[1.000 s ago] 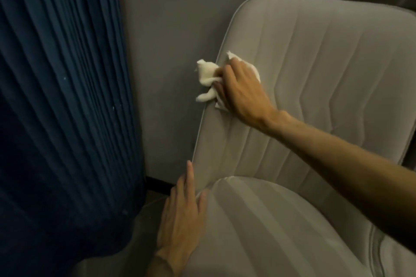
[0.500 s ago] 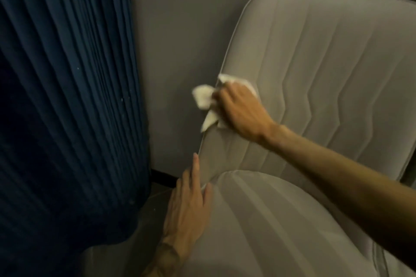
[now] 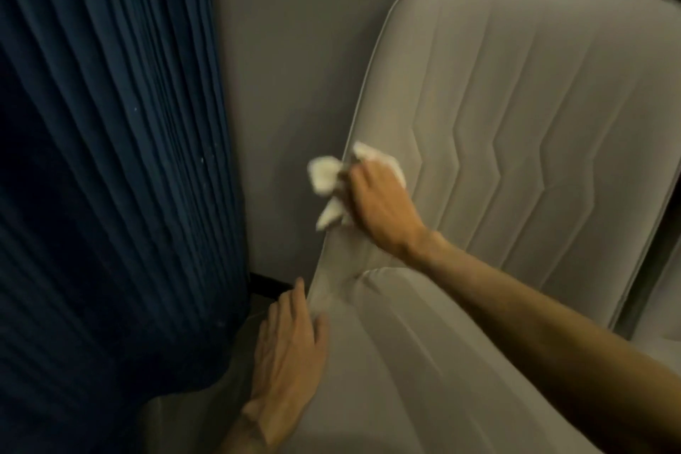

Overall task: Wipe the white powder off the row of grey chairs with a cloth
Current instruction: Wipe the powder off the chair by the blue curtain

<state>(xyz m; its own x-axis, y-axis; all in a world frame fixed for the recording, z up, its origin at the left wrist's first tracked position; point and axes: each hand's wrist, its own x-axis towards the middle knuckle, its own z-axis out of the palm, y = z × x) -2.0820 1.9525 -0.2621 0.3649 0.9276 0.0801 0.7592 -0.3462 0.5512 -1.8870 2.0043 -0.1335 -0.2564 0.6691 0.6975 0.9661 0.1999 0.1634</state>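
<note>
The grey chair (image 3: 534,103) fills the frame from 12 round to 5 o'clock. Its quilted backrest stands nearly upright and leans slightly toward 1 o'clock, and its seat (image 3: 423,361) spreads toward 5 and 6 o'clock. The white cloth (image 3: 326,177) is just left of the frame's centre, bunched on the backrest's left edge about halfway up. Part of it lies on the front face and part hangs past the edge on the wall (image 3: 287,85) side. Its long axis follows that edge, from about 1 o'clock down to 7 o'clock, and a loose tail points toward 7. The right hand (image 3: 379,203) reaches in from 4 o'clock. Its fingers are curled over the cloth, gripping it and pressing it to the upholstery; the fingertips are blurred. The left hand (image 3: 291,350), at 6 to 7 o'clock, lies flat along the seat's left rim with straight fingers pointing to 12 o'clock, the thumb resting on the seat's top, holding nothing. A pleated dark blue curtain (image 3: 103,158) hangs at 9 o'clock. A sliver of a second chair (image 3: 659,306) shows at 3 to 4 o'clock, just beside the first.
</note>
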